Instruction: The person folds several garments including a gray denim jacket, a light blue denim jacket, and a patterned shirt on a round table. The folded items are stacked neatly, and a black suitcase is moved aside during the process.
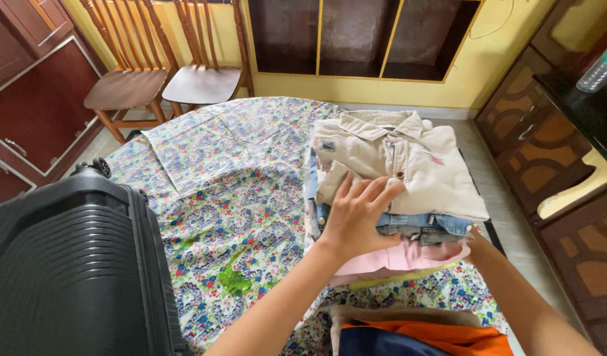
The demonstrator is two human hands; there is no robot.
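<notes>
Stack of folded clothes (pixel 396 191) on the flower-print cloth (pixel 224 198) covering the table; all positions below referenced to this stack.

Top layer: beige collared shirt (pixel 402 158), folded flat; beneath it blue denim (pixel 422 227), then a pink garment (pixel 409 257), then a thin yellow-green edge at the base (garment type not readable).

Left hand (pixel 357 214): spread flat on the near left corner of the stack, fingers fanned over the beige shirt, palm over the denim edge; pressing down rather than gripping, apparently to keep the layers from sliding.

Right hand (pixel 473 236): at the near right edge of the stack, mostly hidden behind the pink layer; grip cannot be told; placement suggests support from the side or underneath.

Black ribbed suitcase (pixel 73 264): well left of the stack, on the same cloth; closed side facing up.

Orange and navy fabric (pixel 415 339): just in front of the stack, at the near table edge.

Two wooden chairs (pixel 165 72): beyond the table, far left of the stack; wall shelf (pixel 363 36) directly behind.
</notes>
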